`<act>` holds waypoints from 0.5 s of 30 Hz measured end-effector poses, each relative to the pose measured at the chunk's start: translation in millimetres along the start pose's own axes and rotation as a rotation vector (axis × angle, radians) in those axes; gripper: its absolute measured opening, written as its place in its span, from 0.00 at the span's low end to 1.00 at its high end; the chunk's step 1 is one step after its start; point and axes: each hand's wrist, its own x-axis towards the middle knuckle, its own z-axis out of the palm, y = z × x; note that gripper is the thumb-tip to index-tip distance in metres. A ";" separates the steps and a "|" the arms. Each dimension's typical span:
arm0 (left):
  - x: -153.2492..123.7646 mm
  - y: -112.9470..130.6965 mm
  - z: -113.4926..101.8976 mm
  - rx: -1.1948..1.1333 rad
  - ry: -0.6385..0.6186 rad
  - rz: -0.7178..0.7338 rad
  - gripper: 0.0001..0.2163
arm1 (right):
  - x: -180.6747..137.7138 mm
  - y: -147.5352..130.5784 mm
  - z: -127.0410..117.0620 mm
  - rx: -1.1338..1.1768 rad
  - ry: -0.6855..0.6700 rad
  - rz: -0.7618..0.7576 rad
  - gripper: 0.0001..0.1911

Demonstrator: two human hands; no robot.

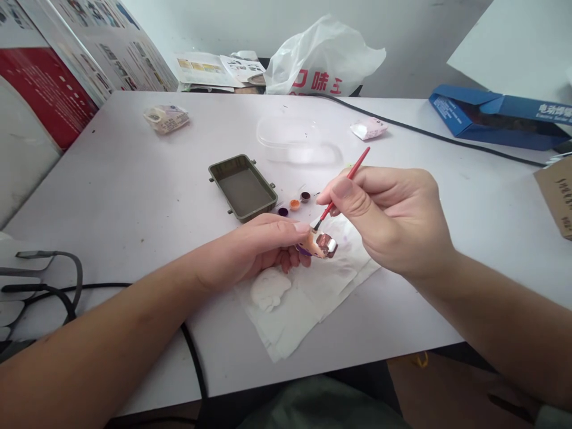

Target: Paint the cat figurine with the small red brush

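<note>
A pale table (111, 190) (softly lit) stands before a plain grey wall (214, 27), above brownish floor (442, 387).

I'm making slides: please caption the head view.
Left hand holding a painted piece, right hand a red paintbrush, above white tissues.

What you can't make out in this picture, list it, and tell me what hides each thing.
All in the head view:
Painted piece: its left part is covered by the left hand.
Paintbrush: the bristle tip is too small to tell whether it touches the piece.
Paint pots: any further right are hidden by the right hand.
Blue box and brown box: cut off by the right edge.
</note>
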 end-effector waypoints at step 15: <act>1.6 -0.5 2.8 -0.004 0.029 0.009 0.16 | -6.8 -8.8 2.6 0.018 0.003 -0.122 0.16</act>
